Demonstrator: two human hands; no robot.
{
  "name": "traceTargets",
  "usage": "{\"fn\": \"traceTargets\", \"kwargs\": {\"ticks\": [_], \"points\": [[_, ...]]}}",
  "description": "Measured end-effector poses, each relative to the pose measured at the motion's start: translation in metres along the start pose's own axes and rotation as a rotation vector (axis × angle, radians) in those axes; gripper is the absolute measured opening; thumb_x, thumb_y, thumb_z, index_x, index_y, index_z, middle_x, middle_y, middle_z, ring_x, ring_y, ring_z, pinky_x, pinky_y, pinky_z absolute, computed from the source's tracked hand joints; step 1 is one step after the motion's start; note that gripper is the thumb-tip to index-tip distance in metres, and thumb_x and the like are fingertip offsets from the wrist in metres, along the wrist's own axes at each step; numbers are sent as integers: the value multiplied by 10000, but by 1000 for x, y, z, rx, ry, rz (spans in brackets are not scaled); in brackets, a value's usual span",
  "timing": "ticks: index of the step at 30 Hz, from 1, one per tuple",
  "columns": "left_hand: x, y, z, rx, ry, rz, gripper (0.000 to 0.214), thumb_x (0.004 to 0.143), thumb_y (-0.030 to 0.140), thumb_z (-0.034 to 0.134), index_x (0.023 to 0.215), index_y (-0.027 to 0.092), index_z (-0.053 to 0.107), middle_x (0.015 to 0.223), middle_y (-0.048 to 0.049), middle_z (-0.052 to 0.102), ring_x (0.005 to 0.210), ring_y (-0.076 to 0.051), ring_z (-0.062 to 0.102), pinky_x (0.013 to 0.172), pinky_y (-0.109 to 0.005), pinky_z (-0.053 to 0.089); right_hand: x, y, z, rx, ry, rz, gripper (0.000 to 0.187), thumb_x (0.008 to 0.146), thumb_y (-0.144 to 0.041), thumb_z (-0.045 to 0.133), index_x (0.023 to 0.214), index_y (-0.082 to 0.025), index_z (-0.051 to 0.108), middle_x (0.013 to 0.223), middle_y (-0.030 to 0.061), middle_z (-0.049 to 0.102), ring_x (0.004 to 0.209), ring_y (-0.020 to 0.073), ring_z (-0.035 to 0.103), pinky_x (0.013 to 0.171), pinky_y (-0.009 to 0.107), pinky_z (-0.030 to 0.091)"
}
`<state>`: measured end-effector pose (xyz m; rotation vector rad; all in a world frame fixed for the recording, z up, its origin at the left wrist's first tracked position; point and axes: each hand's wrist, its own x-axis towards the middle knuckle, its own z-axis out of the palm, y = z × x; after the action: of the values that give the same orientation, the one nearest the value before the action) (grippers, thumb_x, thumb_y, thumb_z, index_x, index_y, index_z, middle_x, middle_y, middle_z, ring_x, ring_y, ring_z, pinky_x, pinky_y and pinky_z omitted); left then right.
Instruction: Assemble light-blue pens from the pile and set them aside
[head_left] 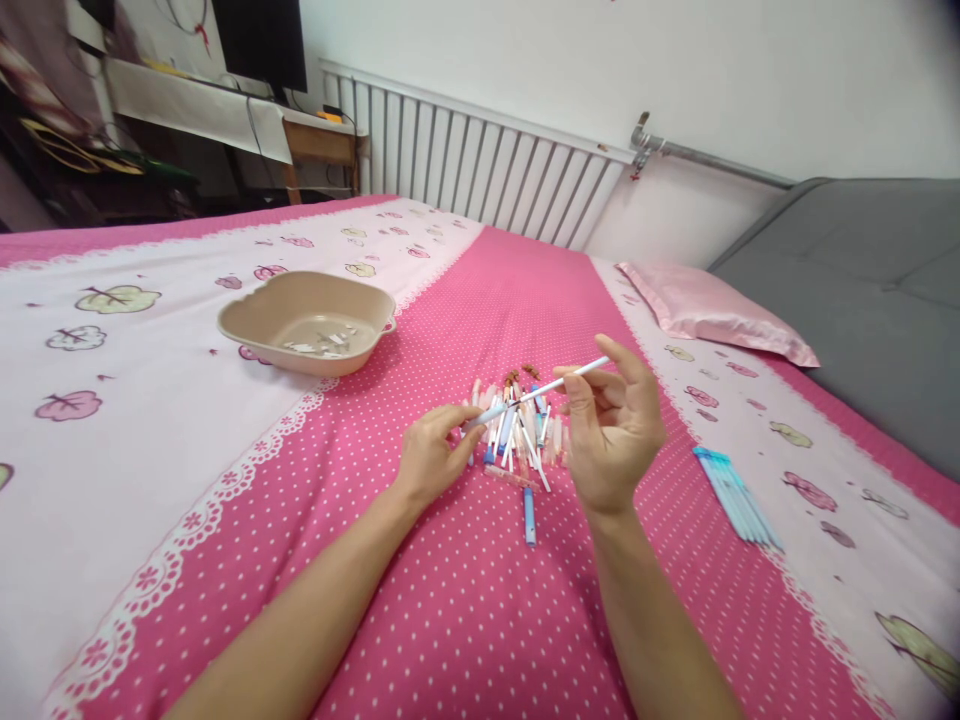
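Note:
A thin white and light-blue pen (544,389) is held level above the pink dotted bedsheet (465,600). My left hand (431,455) pinches its left end, fingers closed. My right hand (615,425) grips its right end between thumb and fingers. Just beyond and below the hands lies a heap of pen parts (521,430): blue caps, clear tubes, white refills. One blue piece (529,515) lies apart, nearer to me.
A beige plastic basin (307,320) with a few small white bits stands at the left. A row of light-blue pens (739,495) lies at the right. A pink pillow (712,310), grey headboard and white radiator (480,165) are behind.

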<state>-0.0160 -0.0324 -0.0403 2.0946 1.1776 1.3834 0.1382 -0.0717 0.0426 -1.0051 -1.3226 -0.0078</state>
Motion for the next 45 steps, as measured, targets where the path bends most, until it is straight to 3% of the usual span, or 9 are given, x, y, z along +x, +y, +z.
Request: {"fn": "traceTargets", "kwargs": {"ticks": [11, 21, 25, 29, 33, 36, 40, 45], "points": [[1, 3, -2, -23, -37, -5, 203, 850, 319, 543, 946, 213, 688, 887, -59, 720, 796, -183, 639, 730, -297, 490, -3, 6, 4, 61, -61, 50, 329, 870, -279, 566, 1199, -284, 542, 853, -13, 667, 761, 141, 669, 664, 291, 564], [0, 6, -2, -55, -24, 5, 231, 848, 360, 544, 944, 210, 690, 800, -51, 711, 722, -169, 630, 693, -285, 488, -7, 10, 7, 10, -222, 77, 308, 866, -284, 570, 1173, -268, 582, 849, -17, 673, 750, 126, 654, 675, 267, 544], [1, 9, -4, -77, 11, 16, 233, 846, 360, 542, 927, 201, 691, 796, -51, 715, 690, -162, 623, 679, -283, 485, -7, 13, 6, -86, -440, 27, 287, 903, -260, 502, 1168, -260, 614, 984, 17, 696, 874, 150, 653, 778, 293, 527], [1, 12, -4, -90, 17, -34, 239, 834, 374, 546, 904, 197, 691, 804, -53, 722, 674, -160, 617, 665, -282, 480, -6, 14, 6, -197, -651, -34, 425, 930, -212, 403, 1338, -302, 484, 1114, 28, 669, 1018, 175, 611, 876, 337, 489], [2, 11, -4, -197, 44, -162, 248, 822, 380, 556, 906, 189, 690, 825, -46, 729, 667, -156, 625, 625, -264, 470, -2, 17, 4, -149, -590, 68, 534, 898, -177, 420, 1411, -313, 369, 1161, 43, 652, 1041, 175, 614, 848, 340, 511], [5, 5, -3, -272, 114, -322, 259, 785, 397, 587, 881, 179, 688, 796, -43, 728, 683, -168, 646, 617, -261, 471, 4, 25, -2, -181, -489, 198, 512, 845, -170, 477, 1351, -241, 465, 1042, 67, 698, 921, 187, 661, 804, 355, 529], [7, -6, -2, -262, 208, -433, 244, 763, 377, 596, 849, 161, 671, 775, -59, 724, 719, -188, 663, 664, -282, 482, 12, 39, -15, -393, -491, 280, 418, 796, -148, 505, 1199, -194, 605, 965, 74, 722, 840, 208, 681, 817, 390, 517], [7, -10, -2, -259, 227, -469, 257, 738, 382, 617, 849, 154, 662, 768, -64, 722, 724, -196, 671, 692, -298, 491, 15, 57, -32, -773, -589, 301, 373, 817, -155, 462, 1128, -211, 661, 935, 101, 729, 897, 271, 675, 789, 419, 502]]}}
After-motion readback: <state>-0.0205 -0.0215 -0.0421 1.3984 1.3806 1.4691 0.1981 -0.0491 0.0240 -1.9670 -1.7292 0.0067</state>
